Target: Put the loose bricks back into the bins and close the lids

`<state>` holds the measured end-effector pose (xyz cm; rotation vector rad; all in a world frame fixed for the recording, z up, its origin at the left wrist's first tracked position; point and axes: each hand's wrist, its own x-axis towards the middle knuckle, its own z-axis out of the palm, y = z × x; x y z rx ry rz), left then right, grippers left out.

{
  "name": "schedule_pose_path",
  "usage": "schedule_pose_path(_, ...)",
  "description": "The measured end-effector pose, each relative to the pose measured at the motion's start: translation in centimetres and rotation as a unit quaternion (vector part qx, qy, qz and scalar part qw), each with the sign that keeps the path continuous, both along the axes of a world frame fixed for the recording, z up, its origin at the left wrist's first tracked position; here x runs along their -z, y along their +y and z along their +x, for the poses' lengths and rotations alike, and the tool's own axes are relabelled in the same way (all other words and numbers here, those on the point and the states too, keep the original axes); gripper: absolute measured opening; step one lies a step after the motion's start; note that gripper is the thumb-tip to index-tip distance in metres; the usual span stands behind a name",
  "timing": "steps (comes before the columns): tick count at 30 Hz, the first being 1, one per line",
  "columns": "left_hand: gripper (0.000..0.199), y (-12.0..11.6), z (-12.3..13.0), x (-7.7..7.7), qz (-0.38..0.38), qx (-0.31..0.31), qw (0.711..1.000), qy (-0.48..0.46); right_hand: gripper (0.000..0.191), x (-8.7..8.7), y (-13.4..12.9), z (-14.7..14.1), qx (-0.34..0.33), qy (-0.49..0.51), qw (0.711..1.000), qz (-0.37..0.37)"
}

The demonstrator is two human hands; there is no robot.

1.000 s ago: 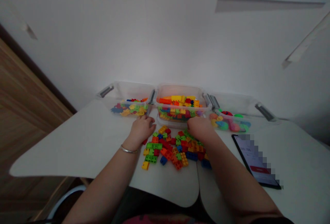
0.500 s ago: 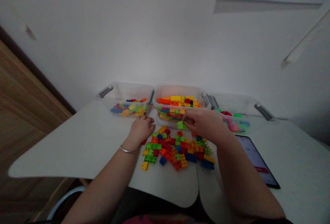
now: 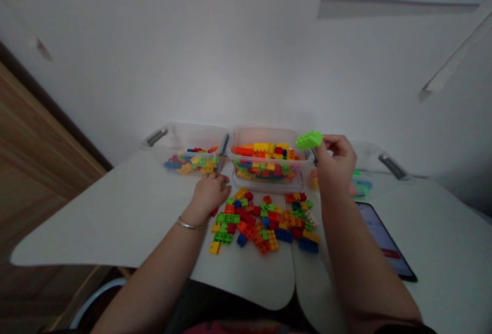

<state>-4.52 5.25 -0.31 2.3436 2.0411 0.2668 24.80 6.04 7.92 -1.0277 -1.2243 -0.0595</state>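
Observation:
My right hand (image 3: 335, 157) is raised at the right of the middle bin, pinching a lime-green toy brick (image 3: 309, 140) between thumb and fingers. The brick is tilted, its studs showing. My left hand (image 3: 209, 190) rests on the table in front of the left bin, fingers loosely apart and holding nothing. By its fingertips begins a loose pile of toy bricks (image 3: 265, 224) in red, orange, yellow, green and blue. A red brick (image 3: 213, 212) is partly hidden beside this hand. Behind the pile stands the clear middle bin (image 3: 303, 160), full of mixed bricks.
The left clear bin (image 3: 161, 150) holds smaller coloured pieces. Another clear bin (image 3: 371, 157), partly behind my right hand, has round colourful pieces. A phone (image 3: 388, 244) lies at the right of my right forearm. The white table (image 3: 107, 211) meets the wall behind the bins.
My right hand has lifted the green brick from low in front of the middle bin, up and to the right. My left hand has stayed in place.

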Motion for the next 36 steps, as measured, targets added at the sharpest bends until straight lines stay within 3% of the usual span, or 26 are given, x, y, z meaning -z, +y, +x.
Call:
schedule_pose_path(5, 0.036, 0.0, 0.1, -0.1, -0.001, 0.005, 1.000, -0.002, 0.015, 1.0, 0.2, -1.5, 0.064, -0.059, 0.991, -0.104)
schedule_pose_path(11, 0.035, 0.0, 0.0, -0.1, -0.001, 0.005, 1.000, -0.004, 0.020, 1.2, -0.3, -2.2, 0.144, -0.190, 0.951, -0.197)
schedule_pose_path(17, 0.036, 0.1, -0.1, 0.1, 0.001, 0.014, 1.000, -0.002, 0.027, 1.1, -0.5, -2.4, 0.135, -0.224, 0.942, -0.210)
schedule_pose_path(22, 0.036, 0.1, -0.1, 0.1, -0.004, 0.013, 1.000, -0.001, 0.028, 0.0, -1.9, -3.1, 0.113, -0.242, 0.952, -0.149)
schedule_pose_path(24, 0.036, 0.1, -0.1, 0.0, -0.006, 0.013, 1.000, 0.001, 0.028, -0.4, -2.7, -3.6, 0.086, -0.261, 0.954, -0.118)
schedule_pose_path(26, 0.036, 0.0, -0.1, -0.1, -0.004, 0.013, 1.000, 0.003, 0.029, -0.6, -3.5, -4.3, 0.017, -0.299, 0.947, -0.118)
schedule_pose_path(30, 0.037, -0.1, 0.0, -0.1, 0.005, 0.012, 1.000, 0.003, 0.027, -0.1, -4.6, -6.4, -0.130, -0.400, 0.881, -0.216)
schedule_pose_path(34, 0.035, 0.0, 0.0, 0.1, 0.009, 0.009, 1.000, -0.002, 0.028, 1.4, -4.5, -8.1, -0.169, -0.501, 0.783, -0.329)
schedule_pose_path(36, 0.035, 0.0, -0.1, 0.2, 0.010, 0.010, 1.000, -0.007, 0.030, 2.2, -4.2, -8.5, -0.180, -0.527, 0.751, -0.355)
